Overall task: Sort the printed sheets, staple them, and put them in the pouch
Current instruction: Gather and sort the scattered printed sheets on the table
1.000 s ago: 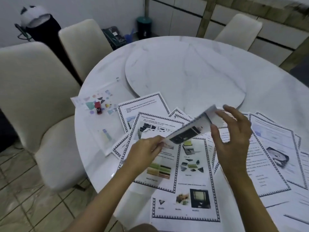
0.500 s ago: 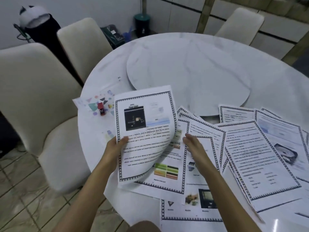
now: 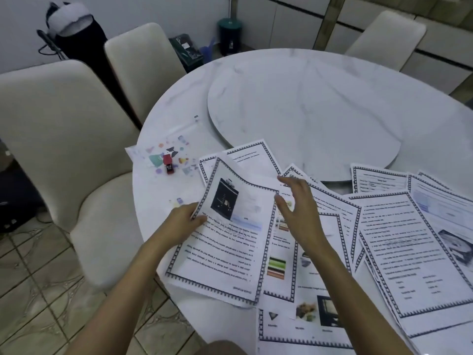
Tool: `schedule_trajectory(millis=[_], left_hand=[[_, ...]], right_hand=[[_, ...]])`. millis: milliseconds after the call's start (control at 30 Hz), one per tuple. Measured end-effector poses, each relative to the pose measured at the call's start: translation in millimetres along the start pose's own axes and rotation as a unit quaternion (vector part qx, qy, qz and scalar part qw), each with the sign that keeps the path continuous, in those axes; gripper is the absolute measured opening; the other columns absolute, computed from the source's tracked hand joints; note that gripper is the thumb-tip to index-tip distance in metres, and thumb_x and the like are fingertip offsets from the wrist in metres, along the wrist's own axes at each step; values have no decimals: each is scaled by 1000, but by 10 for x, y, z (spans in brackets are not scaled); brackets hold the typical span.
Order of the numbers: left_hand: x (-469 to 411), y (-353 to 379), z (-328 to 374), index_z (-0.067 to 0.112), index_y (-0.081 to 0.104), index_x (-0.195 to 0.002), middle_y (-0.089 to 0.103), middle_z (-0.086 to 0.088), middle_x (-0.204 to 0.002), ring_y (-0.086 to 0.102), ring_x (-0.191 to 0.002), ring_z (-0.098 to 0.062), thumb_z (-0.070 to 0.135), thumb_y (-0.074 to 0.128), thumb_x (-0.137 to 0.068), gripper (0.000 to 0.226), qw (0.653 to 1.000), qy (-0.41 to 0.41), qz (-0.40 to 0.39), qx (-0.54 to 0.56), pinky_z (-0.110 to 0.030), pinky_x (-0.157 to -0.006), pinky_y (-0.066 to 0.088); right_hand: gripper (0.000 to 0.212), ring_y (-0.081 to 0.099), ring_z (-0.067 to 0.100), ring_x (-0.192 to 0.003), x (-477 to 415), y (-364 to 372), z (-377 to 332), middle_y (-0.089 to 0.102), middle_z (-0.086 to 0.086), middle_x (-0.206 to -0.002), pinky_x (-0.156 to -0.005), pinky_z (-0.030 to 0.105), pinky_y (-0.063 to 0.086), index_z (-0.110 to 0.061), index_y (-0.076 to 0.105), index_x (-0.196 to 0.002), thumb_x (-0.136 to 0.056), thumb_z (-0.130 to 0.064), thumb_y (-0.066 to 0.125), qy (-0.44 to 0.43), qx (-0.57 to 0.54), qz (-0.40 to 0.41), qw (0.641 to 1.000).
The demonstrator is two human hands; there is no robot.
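"The left hand (image 3: 183,221) had the sheet with the dark photo (image 3: 230,242) pinched by its left margin, thumb on top, the far end of the page curling upward. The right hand (image 3: 299,211) hung over the spread with fingers loose and apart, holding nothing."

"And the rest of it?"

"The printed sheets (image 3: 409,252) fanned along the near edge of the counter (image 3: 435,139), from the middle out toward the right edge, overlapping every which way. The pouch (image 3: 163,149) lay flat at the left edge, with the red stapler (image 3: 168,163) sitting on it."

"What worried you?"

"Three things, by my guess. A floppy page was pinched at one margin only, so a quick tug could have creased or torn it. Its lower corner, and a sheet beside it, seemed to reach the near edge or poke past it, so a brush of a forearm might have sent them to the floor. And with pages buried under pages, one could have been skipped and the set stapled out of order."

"Counts?"

"Two hands, one pouch, one stapler, one raised turntable (image 3: 307,119) in the middle of the counter, three cream chairs (image 3: 58,139). As for sheets, I made out at least ten, but they overlapped too much for a true figure."
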State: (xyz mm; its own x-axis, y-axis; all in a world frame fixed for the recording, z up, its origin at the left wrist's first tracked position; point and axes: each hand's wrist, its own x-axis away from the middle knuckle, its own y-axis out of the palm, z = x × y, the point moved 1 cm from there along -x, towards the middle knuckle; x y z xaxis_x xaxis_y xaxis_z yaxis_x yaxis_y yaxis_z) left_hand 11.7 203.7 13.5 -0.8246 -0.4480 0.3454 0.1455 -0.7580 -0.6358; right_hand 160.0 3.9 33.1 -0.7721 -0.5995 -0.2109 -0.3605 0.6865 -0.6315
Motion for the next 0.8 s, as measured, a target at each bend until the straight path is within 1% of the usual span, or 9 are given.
schedule_trajectory(millis=[67, 100, 233, 367, 433, 500, 567, 700, 800], left_hand=[[-67, -69, 165, 12, 58, -116, 63, -1, -109, 55, -92, -17, 22, 50, -95, 25, 993, 42, -59, -89, -26, -74, 40], [-94, -84, 248, 12, 58, -115, 64, -4, -109, 57, -93, -19, 24, 50, -94, 25, 986, 60, -85, -133, -29, -76, 43], [-139, -50, 587, 15, 58, -112, 63, -3, -109, 56, -93, -18, 24, 52, -92, 23, 943, 106, -155, -273, -31, -78, 44], [-161, 6, 819, 15, 59, -111, 59, -3, -93, 53, -83, -19, 25, 55, -90, 24, 914, 140, -182, -335, -29, -71, 42], [-180, 16, 882, 19, 60, -114, 61, -2, -96, 50, -80, -15, 25, 56, -90, 26, 914, 154, -174, -333, -28, -69, 40], [-200, -2, 913, 22, 61, -114, 61, -1, -100, 48, -81, -12, 26, 55, -90, 25, 919, 164, -148, -325, -26, -69, 38], [-227, -54, 889, 24, 61, -110, 61, 2, -102, 50, -84, -11, 28, 55, -90, 22, 933, 163, -112, -301, -24, -70, 37], [-275, -214, 655, 25, 60, -111, 66, 1, -107, 60, -93, -15, 31, 51, -93, 21, 972, 130, -13, -197, -28, -74, 46], [-270, -257, 384, 20, 58, -118, 64, -2, -103, 58, -85, -18, 26, 50, -93, 26, 992, 71, 73, -72, -27, -75, 44]], right_hand=[[37, 35, 2, -115, -79, 9, -183, 49, 6, -126, -97, 2, 21, -12, 50, -128, -92, -16, 51, -90, 51, -15, 994], [38, 36, 5, -115, -110, 22, -265, 51, 9, -124, -99, 4, 22, -10, 51, -127, -90, -16, 53, -130, 77, -23, 988], [39, 49, 22, -114, -191, 88, -428, 57, 13, -119, -97, 30, 36, -8, 57, -121, -83, -16, 63, -228, 188, -90, 951], [39, 45, 21, -120, -198, 118, -351, 52, 0, -128, -103, 34, 24, -20, 51, -127, -90, -34, 55, -114, 295, -277, 907], [31, 48, 26, -115, -182, 113, -278, 58, -1, -121, -97, 36, 31, -23, 56, -119, -90, -34, 54, -50, 297, -308, 902], [18, 55, 26, -102, -167, 69, -214, 64, 1, -105, -80, 34, 42, -23, 62, -105, -90, -30, 56, -14, 264, -303, 916], [12, 59, 22, -90, -142, -21, -127, 64, 1, -93, -66, 30, 42, -22, 65, -97, -90, -27, 57, 19, 230, -298, 926], [16, 62, 22, -85, -38, -336, 198, 68, 5, -89, -74, 33, 45, -11, 67, -91, -90, -24, 58, 98, 141, -239, 956], [19, 57, 18, -67, 130, -592, 460, 62, 2, -68, -59, 25, 39, -15, 62, -73, -91, -20, 56, 153, 99, -163, 970]])
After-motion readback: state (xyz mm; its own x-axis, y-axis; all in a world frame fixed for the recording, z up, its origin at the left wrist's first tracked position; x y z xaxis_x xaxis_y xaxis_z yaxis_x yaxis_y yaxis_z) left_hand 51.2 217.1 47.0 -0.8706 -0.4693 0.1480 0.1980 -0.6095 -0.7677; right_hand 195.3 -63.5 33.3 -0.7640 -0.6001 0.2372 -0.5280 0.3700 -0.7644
